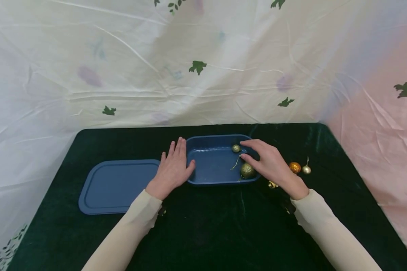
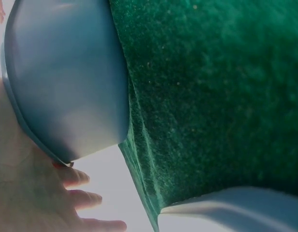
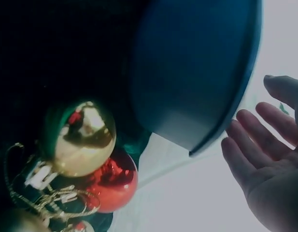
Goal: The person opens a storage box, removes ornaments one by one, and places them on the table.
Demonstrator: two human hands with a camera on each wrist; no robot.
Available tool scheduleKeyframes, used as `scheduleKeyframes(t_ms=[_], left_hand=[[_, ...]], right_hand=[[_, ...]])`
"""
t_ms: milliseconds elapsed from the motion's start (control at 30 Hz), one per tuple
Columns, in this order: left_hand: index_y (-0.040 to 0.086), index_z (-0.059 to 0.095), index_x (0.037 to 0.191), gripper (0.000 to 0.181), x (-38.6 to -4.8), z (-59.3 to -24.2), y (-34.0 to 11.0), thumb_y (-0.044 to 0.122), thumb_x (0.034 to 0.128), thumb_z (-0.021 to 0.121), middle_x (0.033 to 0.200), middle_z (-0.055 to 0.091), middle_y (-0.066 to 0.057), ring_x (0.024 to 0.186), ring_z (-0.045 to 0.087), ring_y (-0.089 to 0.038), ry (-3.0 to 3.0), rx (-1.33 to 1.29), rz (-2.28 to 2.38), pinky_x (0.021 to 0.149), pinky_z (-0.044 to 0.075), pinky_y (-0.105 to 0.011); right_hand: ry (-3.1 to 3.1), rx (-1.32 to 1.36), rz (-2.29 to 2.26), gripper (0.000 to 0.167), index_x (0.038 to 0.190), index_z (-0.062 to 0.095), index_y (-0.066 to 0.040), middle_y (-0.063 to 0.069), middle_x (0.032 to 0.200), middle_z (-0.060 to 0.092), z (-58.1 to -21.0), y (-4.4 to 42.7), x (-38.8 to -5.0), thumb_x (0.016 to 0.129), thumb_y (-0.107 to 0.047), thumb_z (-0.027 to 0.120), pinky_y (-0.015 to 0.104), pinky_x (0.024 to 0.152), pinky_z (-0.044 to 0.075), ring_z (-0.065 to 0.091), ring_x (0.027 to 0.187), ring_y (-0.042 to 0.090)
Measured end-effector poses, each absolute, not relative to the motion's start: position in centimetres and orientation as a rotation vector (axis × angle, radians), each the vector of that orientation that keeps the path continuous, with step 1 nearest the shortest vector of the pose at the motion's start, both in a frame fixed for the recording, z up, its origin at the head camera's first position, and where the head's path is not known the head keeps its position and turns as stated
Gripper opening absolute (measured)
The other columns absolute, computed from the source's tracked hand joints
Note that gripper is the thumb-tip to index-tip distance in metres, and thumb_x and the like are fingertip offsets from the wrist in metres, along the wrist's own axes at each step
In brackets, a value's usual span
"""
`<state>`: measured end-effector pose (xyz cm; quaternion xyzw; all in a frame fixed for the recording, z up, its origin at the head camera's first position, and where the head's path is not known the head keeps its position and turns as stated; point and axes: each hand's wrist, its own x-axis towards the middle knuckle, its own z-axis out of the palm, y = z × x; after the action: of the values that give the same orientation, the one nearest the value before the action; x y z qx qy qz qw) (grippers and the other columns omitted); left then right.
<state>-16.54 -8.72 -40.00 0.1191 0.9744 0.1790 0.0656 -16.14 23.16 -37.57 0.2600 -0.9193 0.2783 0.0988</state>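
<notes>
Two baubles [image 1: 247,171] are sitting in the box [image 1: 210,162] — more ornaments [image 1: 294,167] are lying outside, lid [image 1: 118,186] off. Left hand [image 1: 172,167] is resting straight-fingered, right hand [image 1: 273,162] hovering spread, pinching nothing.

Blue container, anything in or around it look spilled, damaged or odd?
Nothing looks spilled, damaged or odd. Two glittery gold baubles are inside the blue container; the blue lid lies flat to its left, an orange bauble to its right.

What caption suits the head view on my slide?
Left hand at the rim of a blue container, right hand beside two glittery gold baubles inside it; blue lid at left.
</notes>
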Motion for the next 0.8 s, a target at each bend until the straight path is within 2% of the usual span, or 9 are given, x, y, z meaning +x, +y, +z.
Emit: scheduleKeyframes(t_ms=[133,400,800], left_hand=[[0.005,0.006,0.166,0.082,-16.6,-40.1,-8.7,0.045,0.1072,0.047,0.174,0.002,-0.013,0.159,0.004,-0.035,2.944,0.357,0.545,0.122,0.014,-0.066],[0.005,0.007,0.166,0.082,-16.6,-40.2,-8.8,0.045,0.1071,0.046,0.174,0.002,-0.013,0.159,0.006,-0.035,2.945,0.354,0.556,0.122,0.015,-0.065],[0.004,0.004,0.166,0.083,-16.6,-39.9,-8.5,0.044,0.1075,0.047,0.174,0.001,-0.011,0.159,0.007,-0.034,2.929,0.339,0.533,0.122,0.017,-0.065]], right_hand=[[-2.828,0.792,0.814,0.046,0.140,0.062,-0.004,0.017,0.142,0.061,-37.6,22.4,-17.3,0.102,-0.028,0.069,0.056,0.103,0.050,0.060,0.128,0.034],[-2.885,0.849,0.787,0.047,0.142,0.060,-0.003,0.019,0.144,0.058,-38.0,21.3,-18.8,0.102,-0.026,0.068,0.055,0.105,0.049,0.058,0.131,0.034],[-3.073,0.749,0.718,0.053,0.147,0.055,-0.004,0.020,0.150,0.053,-38.4,19.6,-20.0,0.101,-0.026,0.069,0.056,0.106,0.048,0.053,0.136,0.036]])
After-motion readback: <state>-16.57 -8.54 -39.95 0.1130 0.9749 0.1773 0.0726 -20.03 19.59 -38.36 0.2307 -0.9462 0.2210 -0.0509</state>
